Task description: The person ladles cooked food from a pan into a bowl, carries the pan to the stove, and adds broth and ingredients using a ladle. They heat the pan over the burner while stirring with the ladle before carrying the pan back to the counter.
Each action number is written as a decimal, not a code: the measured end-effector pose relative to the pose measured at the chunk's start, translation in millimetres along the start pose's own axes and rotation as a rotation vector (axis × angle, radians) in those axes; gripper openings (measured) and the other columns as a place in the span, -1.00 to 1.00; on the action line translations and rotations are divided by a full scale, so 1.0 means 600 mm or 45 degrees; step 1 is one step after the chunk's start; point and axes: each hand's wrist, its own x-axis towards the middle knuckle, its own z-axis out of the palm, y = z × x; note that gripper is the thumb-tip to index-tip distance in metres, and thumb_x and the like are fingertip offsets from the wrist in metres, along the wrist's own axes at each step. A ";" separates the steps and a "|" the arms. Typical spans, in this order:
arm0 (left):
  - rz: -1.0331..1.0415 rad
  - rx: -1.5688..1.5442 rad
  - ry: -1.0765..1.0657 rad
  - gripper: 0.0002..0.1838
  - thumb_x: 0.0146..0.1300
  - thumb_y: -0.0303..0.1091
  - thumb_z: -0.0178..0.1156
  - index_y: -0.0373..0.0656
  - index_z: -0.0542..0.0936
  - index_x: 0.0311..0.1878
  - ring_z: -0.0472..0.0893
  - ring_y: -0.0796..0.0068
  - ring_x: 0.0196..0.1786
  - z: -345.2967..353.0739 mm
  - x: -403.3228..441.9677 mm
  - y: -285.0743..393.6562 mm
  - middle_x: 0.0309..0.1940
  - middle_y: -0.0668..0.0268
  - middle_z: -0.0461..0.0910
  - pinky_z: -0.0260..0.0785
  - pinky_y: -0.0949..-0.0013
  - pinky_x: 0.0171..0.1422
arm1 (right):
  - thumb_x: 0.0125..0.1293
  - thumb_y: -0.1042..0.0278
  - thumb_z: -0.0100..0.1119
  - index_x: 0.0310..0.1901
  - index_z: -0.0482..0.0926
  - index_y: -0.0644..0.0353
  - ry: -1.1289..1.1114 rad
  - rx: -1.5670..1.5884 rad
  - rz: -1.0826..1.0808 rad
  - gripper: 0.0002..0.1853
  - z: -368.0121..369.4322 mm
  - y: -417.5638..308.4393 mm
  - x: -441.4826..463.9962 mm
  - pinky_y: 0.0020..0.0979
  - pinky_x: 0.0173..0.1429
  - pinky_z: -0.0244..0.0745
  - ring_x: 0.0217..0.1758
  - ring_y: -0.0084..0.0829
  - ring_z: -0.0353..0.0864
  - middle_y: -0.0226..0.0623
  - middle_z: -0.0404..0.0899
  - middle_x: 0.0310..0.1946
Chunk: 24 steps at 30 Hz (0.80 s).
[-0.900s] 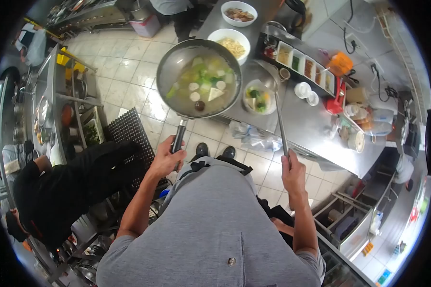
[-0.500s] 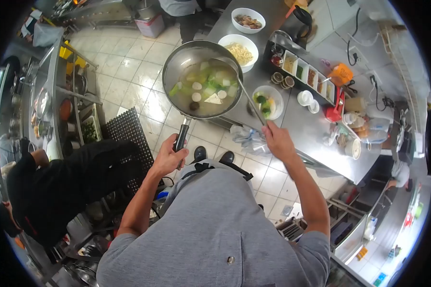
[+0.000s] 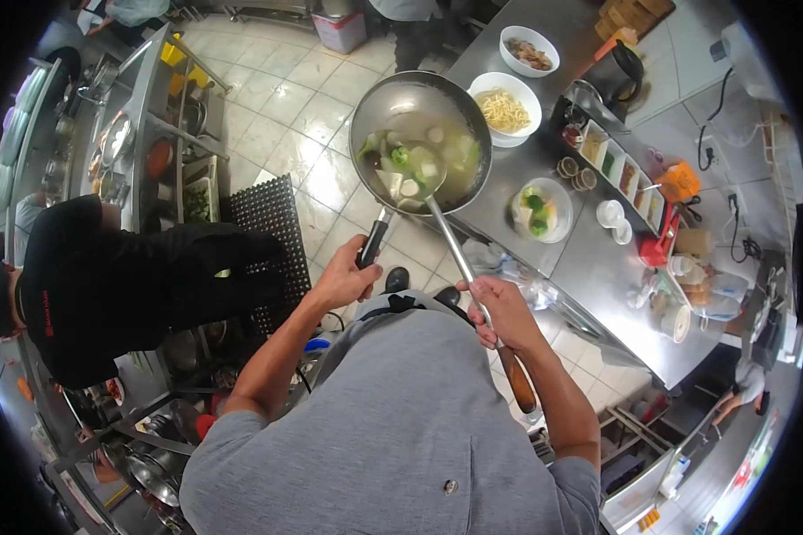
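My left hand (image 3: 348, 275) is closed around the black handle of a wok (image 3: 384, 98), holding it up over the floor beside the counter. Broth with green vegetables (image 3: 401, 156), white pieces and pale round slices fills the wok. In my right hand (image 3: 501, 312) is a long metal ladle (image 3: 455, 245), gripped along its shaft, with the wooden end hanging below my fist. The ladle's bowl dips into the soup near the wok's front edge. To the right of the wok, a bowl with broccoli (image 3: 542, 210) stands on the counter.
On the steel counter (image 3: 589, 276) are a bowl of noodles (image 3: 503, 109), a bowl of brownish pieces (image 3: 528, 52), and a condiment rack (image 3: 623, 165). A person in black (image 3: 125, 276) stands at my left near a perforated rubber mat (image 3: 272, 241). Shelving (image 3: 165, 116) lines the left.
The ladle has swung from the wok's right rim into the soup, and my right hand has come lower and closer to me. The view has turned, shifting the scene rightward.
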 end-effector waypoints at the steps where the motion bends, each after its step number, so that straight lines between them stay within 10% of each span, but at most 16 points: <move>1: 0.004 0.020 0.010 -0.64 0.29 -0.47 0.22 -0.35 0.39 0.09 0.47 0.51 -0.66 0.001 0.002 -0.006 -0.55 0.36 0.44 0.26 0.35 -0.60 | 0.65 0.13 -0.05 0.16 0.49 0.35 -0.002 -0.020 -0.023 -0.61 0.007 -0.001 0.005 -0.50 -0.70 0.28 -0.78 -0.64 0.31 -0.41 0.39 -0.57; 24: 0.066 -0.189 -0.069 -0.62 0.24 -0.46 0.23 -0.37 0.39 0.07 0.50 0.47 -0.67 0.012 0.028 0.005 -0.55 0.27 0.48 0.30 0.34 -0.62 | 0.60 0.16 -0.03 -0.32 0.42 0.24 0.174 -0.557 -0.232 -0.65 0.069 -0.041 0.003 -0.39 -0.62 0.34 -0.75 -0.55 0.43 -0.41 0.44 -0.65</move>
